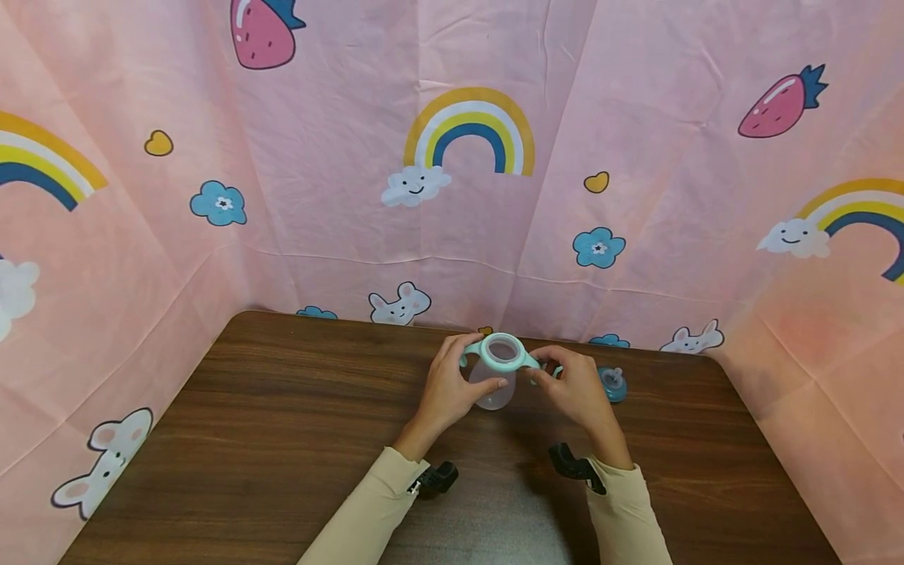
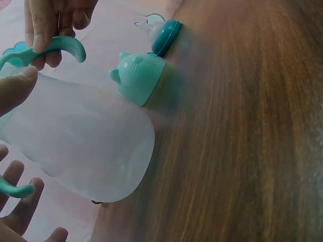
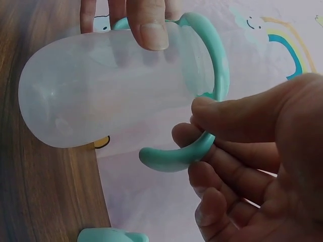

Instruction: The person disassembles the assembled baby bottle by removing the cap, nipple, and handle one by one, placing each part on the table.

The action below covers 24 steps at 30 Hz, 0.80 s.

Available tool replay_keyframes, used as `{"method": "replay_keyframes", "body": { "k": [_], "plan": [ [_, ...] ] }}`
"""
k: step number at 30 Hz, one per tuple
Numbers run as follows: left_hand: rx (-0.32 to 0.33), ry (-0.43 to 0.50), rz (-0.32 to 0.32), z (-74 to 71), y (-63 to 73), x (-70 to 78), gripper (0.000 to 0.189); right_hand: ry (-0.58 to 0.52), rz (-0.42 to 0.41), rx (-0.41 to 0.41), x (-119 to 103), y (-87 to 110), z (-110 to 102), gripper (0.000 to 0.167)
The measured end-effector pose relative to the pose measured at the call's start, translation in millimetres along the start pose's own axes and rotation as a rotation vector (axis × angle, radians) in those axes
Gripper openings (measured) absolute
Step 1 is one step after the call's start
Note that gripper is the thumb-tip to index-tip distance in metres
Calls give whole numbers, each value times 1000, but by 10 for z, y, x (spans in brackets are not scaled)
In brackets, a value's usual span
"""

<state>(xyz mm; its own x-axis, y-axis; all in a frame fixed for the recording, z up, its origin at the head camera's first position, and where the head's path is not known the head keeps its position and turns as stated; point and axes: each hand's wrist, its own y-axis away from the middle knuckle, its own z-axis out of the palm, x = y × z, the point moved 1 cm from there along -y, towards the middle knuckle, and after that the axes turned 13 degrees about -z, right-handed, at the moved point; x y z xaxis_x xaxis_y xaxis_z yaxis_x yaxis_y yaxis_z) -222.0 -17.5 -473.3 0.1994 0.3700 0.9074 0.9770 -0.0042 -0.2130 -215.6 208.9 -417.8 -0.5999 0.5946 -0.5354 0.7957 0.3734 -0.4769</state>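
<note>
A frosted, see-through baby bottle (image 1: 497, 392) with an uncovered mouth is upright near the table's far edge. Around its neck sits a mint green ring with two curved handles (image 3: 219, 60). My left hand (image 1: 452, 380) grips the bottle's left side, thumb across the front and fingers behind near the left handle. The right hand (image 1: 574, 384) pinches the right handle between thumb and fingers. In the left wrist view the bottle's rounded base (image 2: 121, 166) shows close over the wood.
A mint cat-eared cap (image 2: 139, 78) stands on the table right of the bottle, with a teal collar and clear nipple (image 1: 613, 384) beside it. The brown wooden table (image 1: 282, 439) meets a pink patterned cloth (image 1: 325, 157) at the back and sides.
</note>
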Motion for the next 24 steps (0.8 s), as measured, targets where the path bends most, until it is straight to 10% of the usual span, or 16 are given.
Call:
{"method": "replay_keyframes", "body": {
  "k": [24],
  "plan": [
    [-11, -2, 7, 4, 8, 8, 80, -16, 18, -8, 0, -1, 13, 14]
  ]
}}
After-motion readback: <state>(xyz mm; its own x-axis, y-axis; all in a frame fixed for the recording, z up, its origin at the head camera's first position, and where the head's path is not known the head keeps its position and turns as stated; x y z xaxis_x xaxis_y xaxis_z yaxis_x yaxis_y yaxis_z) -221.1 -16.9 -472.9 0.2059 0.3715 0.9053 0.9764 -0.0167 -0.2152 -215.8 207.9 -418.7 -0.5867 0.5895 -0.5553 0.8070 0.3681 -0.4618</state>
